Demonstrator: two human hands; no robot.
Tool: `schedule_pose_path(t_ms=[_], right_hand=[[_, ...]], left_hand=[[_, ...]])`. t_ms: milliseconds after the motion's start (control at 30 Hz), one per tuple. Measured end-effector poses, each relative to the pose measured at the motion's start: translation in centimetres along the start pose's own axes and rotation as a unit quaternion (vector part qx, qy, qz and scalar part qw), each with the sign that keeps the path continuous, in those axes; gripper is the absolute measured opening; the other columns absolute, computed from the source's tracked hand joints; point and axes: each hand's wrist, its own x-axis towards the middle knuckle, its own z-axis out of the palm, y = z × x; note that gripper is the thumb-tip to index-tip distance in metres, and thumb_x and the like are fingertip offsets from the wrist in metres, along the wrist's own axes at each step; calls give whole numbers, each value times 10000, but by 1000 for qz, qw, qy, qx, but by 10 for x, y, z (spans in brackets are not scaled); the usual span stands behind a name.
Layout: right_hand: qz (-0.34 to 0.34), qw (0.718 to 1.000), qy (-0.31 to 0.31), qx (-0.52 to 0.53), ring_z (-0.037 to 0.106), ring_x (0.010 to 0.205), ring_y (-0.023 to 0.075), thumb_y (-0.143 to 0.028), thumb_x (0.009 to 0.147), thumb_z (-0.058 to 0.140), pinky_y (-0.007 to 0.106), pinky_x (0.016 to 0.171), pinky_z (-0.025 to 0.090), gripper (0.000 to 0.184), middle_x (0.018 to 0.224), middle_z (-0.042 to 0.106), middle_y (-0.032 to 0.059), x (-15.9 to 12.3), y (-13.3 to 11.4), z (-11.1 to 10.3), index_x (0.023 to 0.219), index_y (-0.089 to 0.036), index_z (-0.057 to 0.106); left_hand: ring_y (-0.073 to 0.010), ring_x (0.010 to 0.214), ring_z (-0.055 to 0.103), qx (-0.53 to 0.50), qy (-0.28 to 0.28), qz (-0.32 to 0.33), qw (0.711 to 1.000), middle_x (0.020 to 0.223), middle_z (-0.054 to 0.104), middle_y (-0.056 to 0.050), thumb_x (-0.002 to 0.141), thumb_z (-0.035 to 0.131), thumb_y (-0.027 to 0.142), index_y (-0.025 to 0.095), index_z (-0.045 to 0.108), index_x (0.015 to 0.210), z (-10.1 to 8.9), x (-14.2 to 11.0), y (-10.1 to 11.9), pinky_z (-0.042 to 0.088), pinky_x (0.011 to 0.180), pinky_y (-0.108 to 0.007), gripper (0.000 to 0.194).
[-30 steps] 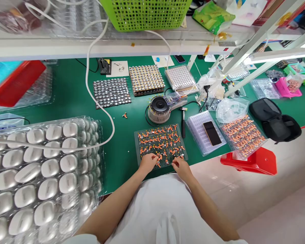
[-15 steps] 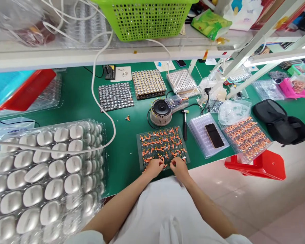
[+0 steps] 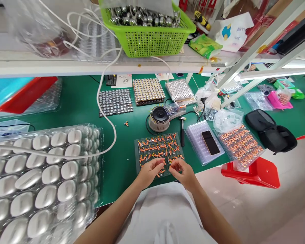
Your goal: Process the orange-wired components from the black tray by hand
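Both hands hover over the near part of a dark board (image 3: 136,152) set with rows of small orange curved parts (image 3: 149,148) bearing little round metal pieces. My left hand (image 3: 150,172) is closed in a pinch, thumb against fingers, above the board's lower middle. Facing it across a small gap, my right hand (image 3: 183,173) is also pinched. What either holds is too small to make out. Past the board stands a round device with a black top (image 3: 160,114), and a small hammer (image 3: 182,132) lies to its right.
Trays of silvery rounded cases (image 3: 25,179) fill the left side, crossed by a white cable (image 3: 114,130). Rightward lie stacked clear trays (image 3: 197,144) with a phone (image 3: 210,142) on top, another tray of orange parts (image 3: 240,145) and a black case (image 3: 260,120). A shelf holds a green basket (image 3: 152,42).
My hands have risen slightly off the board and turned, with the fingers more raised. The head view has tilted up, so the metal parts inside the green basket now show.
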Motion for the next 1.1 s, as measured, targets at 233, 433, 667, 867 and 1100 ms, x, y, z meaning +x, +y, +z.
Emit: schedule_pose_path(t_ms=[233,433,667,867,1100], right_hand=[[-90,991,-91,-49,553,673,128,-255,810,591,248,621,429,166,786,562,-22,18,-48,7,898,-227,453],[-215,937,-114,-253,572,809,192,-204,813,576,306,726,419,231,870,616,33,30,-78,9,1032,-204,502],[-326,858,-101,-385,525,839,243,-153,859,510,379,774,389,219,866,639,76,42,-87,25,1075,-182,530],[-296,917,-108,-244,550,895,238,-411,813,651,384,816,398,421,997,657,87,54,-70,27,1172,-221,537],[64,985,79,136,560,609,143,-459,722,665,257,552,434,298,741,643,23,167,-21,34,822,-181,626]], left_hand=[[-217,899,661,-123,19,34,992,959,725,-74,707,712,383,167,687,982,-14,-20,44,522,816,-322,350],[-213,851,667,-139,31,31,989,910,731,-76,709,711,393,154,683,920,-27,-30,50,521,781,-312,321],[-162,747,648,-230,124,30,965,794,701,-45,695,721,358,143,647,834,-32,-26,44,506,741,-277,267],[-175,803,671,-272,211,29,938,861,718,-56,654,744,387,157,627,906,-49,-25,40,508,753,-276,361],[-136,694,639,-207,274,59,937,797,709,-31,674,723,360,158,642,809,-65,-30,43,500,687,-242,256]])
